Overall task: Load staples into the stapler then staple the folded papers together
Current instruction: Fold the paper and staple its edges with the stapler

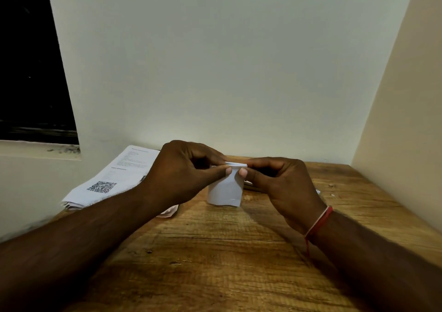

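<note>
A: Start at the hands. What is each one doing?

B: The left grip (181, 168) is clamped on the folded papers (226, 189) at their top edge, thumb in front and fingers curled behind. The right grip (282, 182) pinches the same edge just beside it, so the two thumbs nearly meet. Both are closed on the paper, and neither is free.

A: Where do the papers sit, then?

B: Held upright between the hands, over the far middle of the table (215, 252). Whether the lower edge touches the wood, I cannot tell.

A: How do they look?

B: Small and white, with several layers stacked at the top, where thin edges show. The bottom edge is a little uneven. It looks like light stuff that would bend if pinched at one corner only.

A: Which step would you call this?

B: I'd judge it to be squaring up the layers before stapling. No stapler is plainly visible. A dark shape lies behind the right grip, too hidden to name, so I cannot say whether staples are loaded.

A: And the next move?

B: One hand has to hold the stack alone, tight enough that the layers don't slip, while the other fetches the stapler.

A: Anything else around?

B: Printed sheets with a QR code (114, 180) lie at the table's left rear, against the wall. A red thread (319, 220) circles the right wrist.
</note>
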